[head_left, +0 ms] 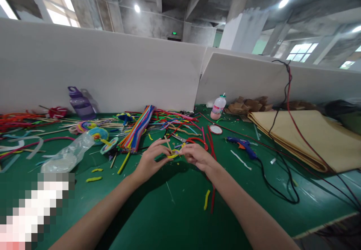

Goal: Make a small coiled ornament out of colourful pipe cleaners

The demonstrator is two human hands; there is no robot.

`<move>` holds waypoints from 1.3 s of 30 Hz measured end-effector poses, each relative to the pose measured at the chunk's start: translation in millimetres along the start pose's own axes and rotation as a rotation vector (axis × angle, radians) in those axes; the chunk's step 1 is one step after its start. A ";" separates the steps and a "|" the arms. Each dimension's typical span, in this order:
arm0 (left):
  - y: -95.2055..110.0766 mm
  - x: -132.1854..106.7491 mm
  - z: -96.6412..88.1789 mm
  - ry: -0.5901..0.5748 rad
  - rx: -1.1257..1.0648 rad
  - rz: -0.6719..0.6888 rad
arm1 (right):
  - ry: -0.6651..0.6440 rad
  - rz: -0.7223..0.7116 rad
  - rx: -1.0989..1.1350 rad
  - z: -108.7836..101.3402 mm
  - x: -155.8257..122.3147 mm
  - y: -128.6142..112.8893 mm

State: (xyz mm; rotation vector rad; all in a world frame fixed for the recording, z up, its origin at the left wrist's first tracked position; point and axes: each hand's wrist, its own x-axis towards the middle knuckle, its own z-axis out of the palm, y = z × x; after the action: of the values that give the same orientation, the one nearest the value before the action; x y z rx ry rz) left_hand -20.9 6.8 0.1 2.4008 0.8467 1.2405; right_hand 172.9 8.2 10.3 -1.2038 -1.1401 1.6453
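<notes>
Between my two hands is a small bent yellow pipe cleaner (173, 156) with a bit of purple at its middle. My left hand (152, 158) pinches its left end with thumb and fingertips, and a thin pale stick (168, 143) rises beside those fingers. At the other end, the fingers of my right hand (197, 156) are closed on it. Just behind my right hand lie scissors with red handles (198, 140), partly covered. Short yellow pipe cleaner pieces (207, 199) lie on the green table (169, 220) around my forearms.
A bundle of colourful pipe cleaners (141, 128) and fuzzy craft pieces (98, 134) lie left, by a clear plastic bag (67, 152). A purple bottle (81, 105) and pink drink bottle (218, 107) stand behind. Rightward are a blue glue gun (242, 144), cables and brown paper (299, 137).
</notes>
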 end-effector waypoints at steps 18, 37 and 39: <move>-2.1 -0.6 1.5 -0.097 -1.423 -1.120 | 0.099 -0.935 -0.843 12.6 -26.7 -10.4; 11.3 2.7 12.0 0.156 -0.828 -0.673 | 0.383 -1.002 -1.094 16.2 -21.8 -2.6; 11.7 2.8 11.0 0.142 -0.818 -0.660 | 0.382 -0.988 -1.083 15.9 -21.4 -2.9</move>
State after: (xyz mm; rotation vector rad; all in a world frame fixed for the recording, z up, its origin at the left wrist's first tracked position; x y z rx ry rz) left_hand -6.5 -0.5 1.6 1.2646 0.8432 1.1633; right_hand 162.9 -14.3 21.0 -1.1237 -1.9779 -0.0191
